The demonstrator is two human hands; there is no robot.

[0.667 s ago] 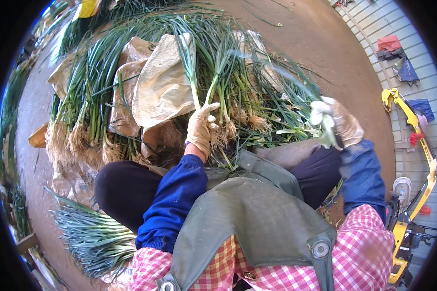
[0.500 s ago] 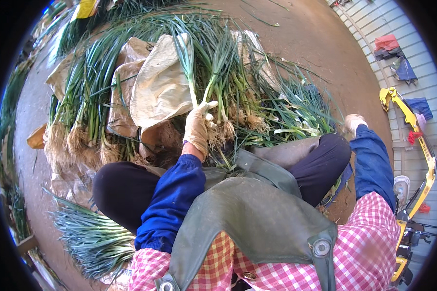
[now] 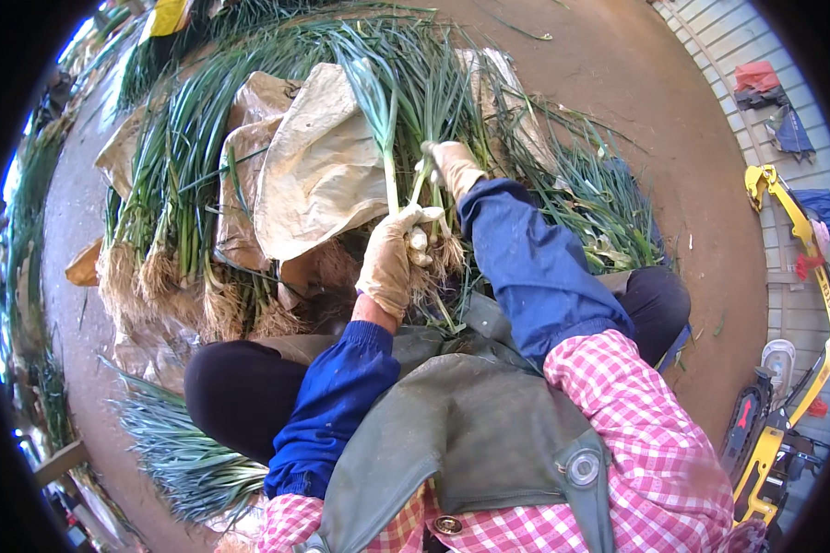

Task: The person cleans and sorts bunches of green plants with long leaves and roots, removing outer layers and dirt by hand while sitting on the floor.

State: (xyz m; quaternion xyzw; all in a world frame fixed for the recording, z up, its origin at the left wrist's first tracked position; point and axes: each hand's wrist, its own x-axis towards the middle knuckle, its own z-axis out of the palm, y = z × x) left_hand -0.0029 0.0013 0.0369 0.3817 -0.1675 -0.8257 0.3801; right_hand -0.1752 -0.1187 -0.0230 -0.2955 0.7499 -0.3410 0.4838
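1. Left hand [image 3: 392, 263]: gloved fingers clamped round the lower stems of a few green onions [image 3: 390, 184]. White bases [image 3: 419, 247] poke out just right of those fingers; leaves fan out above them.
2. Right hand [image 3: 456, 170]: gloved fingers at the right-hand stem, above and right of the left fingers. We can't tell whether they're clamped on it or just touching; the contact is partly hidden.
3. Anchor: we'd let the left fingers take the load, firm but not crushing. Pale stems probably bruise or snap if we squeeze hard.
4. Right fingers: we'd settle on one stem before pulling, then work along its length, not across it. A sideways tug could twist the others out of the left fingers.
5. Snag risk: rooted onions [image 3: 447, 253] sit just right of the left fingers. Their roots could catch, so we'd lift clear before swinging sideways.
6. Surroundings: tan sack [image 3: 318, 166] up and left of the left fingers, rooted pile [image 3: 161, 212] farther left, loose leafy heap [image 3: 609, 217] right of the right fingers. Leafy bundle [image 3: 189, 442] well below-left of the left fingers; we'd avoid dragging anything over it.
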